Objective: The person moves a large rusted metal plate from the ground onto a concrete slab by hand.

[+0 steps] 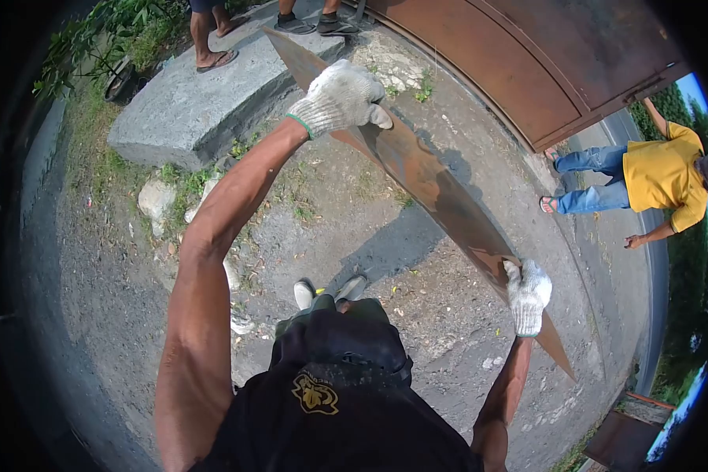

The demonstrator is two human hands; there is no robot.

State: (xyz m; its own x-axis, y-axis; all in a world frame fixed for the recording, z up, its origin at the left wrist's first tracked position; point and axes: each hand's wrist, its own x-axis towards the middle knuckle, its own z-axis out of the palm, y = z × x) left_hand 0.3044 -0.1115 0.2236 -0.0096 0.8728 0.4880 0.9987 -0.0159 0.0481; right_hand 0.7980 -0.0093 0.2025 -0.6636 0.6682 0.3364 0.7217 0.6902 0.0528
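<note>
A long, rusty brown metal sheet (429,181) runs slantwise in front of my body, from the upper left down to the lower right, and tapers to a point at both ends. White knitted gloves cover both hands. My left hand (342,96) is closed over the sheet's upper part, thumb on the near face. Toward the lower end, my right hand (529,297) grips the sheet, with the pointed tip sticking out past it. Parts of the fingers are hidden behind the metal and in the gloves.
A raised concrete slab (189,114) lies upper left, with another person's sandaled feet (216,60) on it. A big rusty metal gate (519,63) stands upper right. Beside it is a person in a yellow shirt (665,175). Rocks (157,200) and weeds edge the rough ground.
</note>
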